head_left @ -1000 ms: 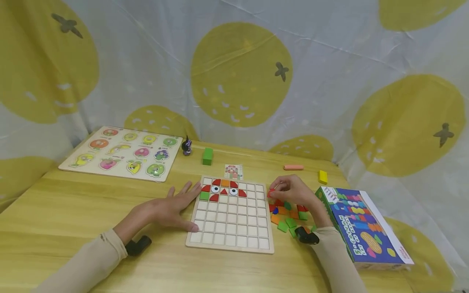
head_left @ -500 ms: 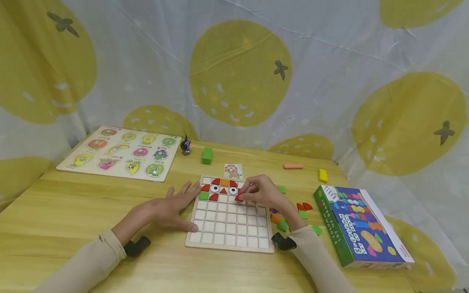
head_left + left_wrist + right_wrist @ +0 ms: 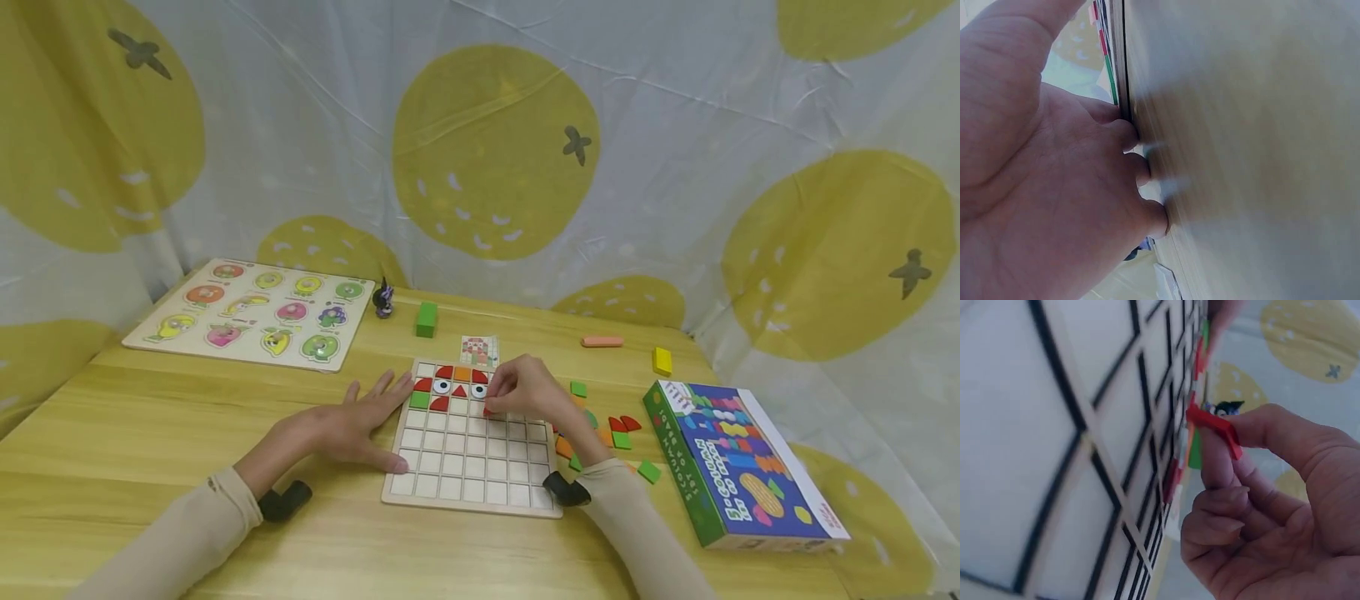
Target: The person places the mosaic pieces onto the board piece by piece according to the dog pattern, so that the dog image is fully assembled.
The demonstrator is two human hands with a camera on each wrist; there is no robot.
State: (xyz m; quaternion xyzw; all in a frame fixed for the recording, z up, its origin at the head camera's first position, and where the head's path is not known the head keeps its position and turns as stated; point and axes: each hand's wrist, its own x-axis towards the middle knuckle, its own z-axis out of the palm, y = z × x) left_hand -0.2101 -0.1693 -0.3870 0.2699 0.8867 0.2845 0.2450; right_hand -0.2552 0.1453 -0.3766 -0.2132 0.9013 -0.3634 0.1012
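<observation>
A wooden grid board (image 3: pixel 472 508) lies on the table, its upper rows partly filled with red, orange and green tiles and two eye tiles (image 3: pixel 442 387). My left hand (image 3: pixel 348 429) rests along the board's left edge, fingers spread and thumb on the lower left corner. Over the upper right cells, my right hand (image 3: pixel 528 390) pinches a red tile (image 3: pixel 1216 425) between thumb and fingers. In the right wrist view that tile is held edge-on, close to the board. A small printed pattern card (image 3: pixel 479 351) lies just behind the board.
Loose tiles (image 3: pixel 621 440) are scattered right of the board, partly hidden by the right arm. A colourful box (image 3: pixel 750 467) stands farther right. A fruit puzzle board (image 3: pixel 247 317), a small dark figurine (image 3: pixel 383 300), a green block (image 3: pixel 426 320) and a yellow block (image 3: pixel 662 361) sit toward the back.
My right hand has picked up the red tile from the loose pile and moved left with it over the board's upper right cells. The left hand has stayed in place.
</observation>
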